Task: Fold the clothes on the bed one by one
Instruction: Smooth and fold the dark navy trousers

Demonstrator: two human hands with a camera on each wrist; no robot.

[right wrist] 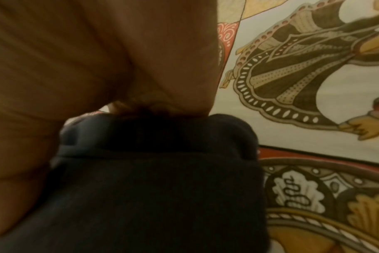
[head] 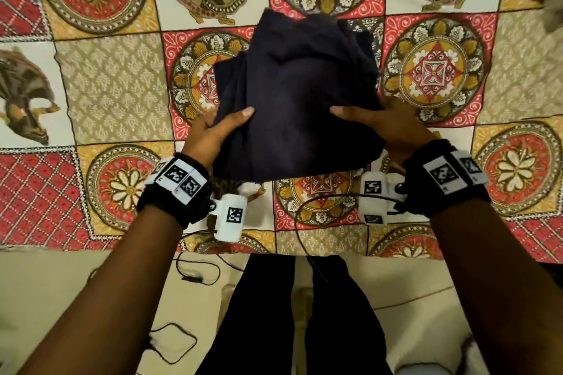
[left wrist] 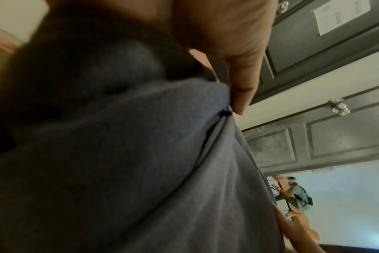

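A folded dark navy cloth garment (head: pixel 295 100) was held over the patchwork-printed red, gold and cream bedspread (head: pixel 115 91). The left hand (head: pixel 210 134) and right hand (head: pixel 387 125) each clamped a near corner, thumbs on top. Beyond stood grey panelled cupboard doors (left wrist: pixel 335 133).

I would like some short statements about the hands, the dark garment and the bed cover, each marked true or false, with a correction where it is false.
1. Both hands hold the dark garment. True: the left hand grips its left edge, the right hand its right edge.
2. The garment lies spread out flat in a single layer. False: it is folded into a compact bundle.
3. The bed cover is plain white. False: it is patterned in red, yellow and beige squares.
4. Each wrist wears a black band with printed markers. True.
5. The right hand is empty. False: its thumb lies on top of the garment.
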